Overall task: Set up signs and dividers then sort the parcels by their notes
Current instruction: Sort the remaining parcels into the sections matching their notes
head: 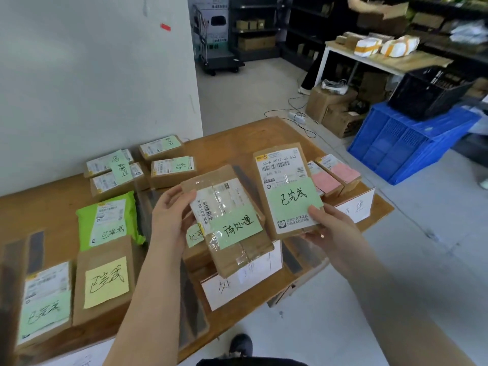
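My left hand (169, 217) grips a brown parcel (232, 249) with a green handwritten note, held over the middle of the wooden table (237, 138). My right hand (330, 228) holds a second brown parcel (285, 175) upright, with a shipping label and a green note on its face. Under both lie more parcels and white paper signs (237, 283) on the table's front edge. At the left sit a green bag parcel (111, 220), a parcel with a yellow note (105, 281) and one with a green note (45, 305). Dark dividers (35, 249) separate the groups.
Several small boxes with green notes (161, 165) lie at the back by the white wall. Two parcels with pink notes (335, 175) sit at the right end. Blue crates (406, 143) under a black one stand on the floor to the right, beside cardboard boxes and cables.
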Demonstrator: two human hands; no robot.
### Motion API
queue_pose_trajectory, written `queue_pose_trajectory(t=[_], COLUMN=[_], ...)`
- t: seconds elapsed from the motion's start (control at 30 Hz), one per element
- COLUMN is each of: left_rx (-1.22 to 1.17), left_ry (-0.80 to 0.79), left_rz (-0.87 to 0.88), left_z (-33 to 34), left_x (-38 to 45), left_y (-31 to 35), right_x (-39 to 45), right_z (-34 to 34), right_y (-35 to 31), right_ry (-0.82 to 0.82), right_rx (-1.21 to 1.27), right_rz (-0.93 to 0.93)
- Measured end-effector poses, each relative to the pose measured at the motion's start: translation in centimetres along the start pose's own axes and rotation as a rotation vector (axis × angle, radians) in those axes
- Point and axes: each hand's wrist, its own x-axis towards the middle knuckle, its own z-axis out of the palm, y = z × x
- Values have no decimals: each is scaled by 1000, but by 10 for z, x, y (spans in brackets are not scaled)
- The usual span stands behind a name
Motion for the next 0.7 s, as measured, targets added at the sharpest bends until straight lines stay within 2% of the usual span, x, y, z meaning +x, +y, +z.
queue_pose_trajectory(t=[0.37,0.7], left_rx=[-4,2], left_ry=[23,101], left_rz=[-83,-6], left_z=[46,136], left_x=[48,37], left_y=[-16,-46], right_x=[57,107], right_z=[-24,-121], right_y=[-26,-64], right_ry=[46,19], right_rx=[33,8], right_rz=[-36,-27])
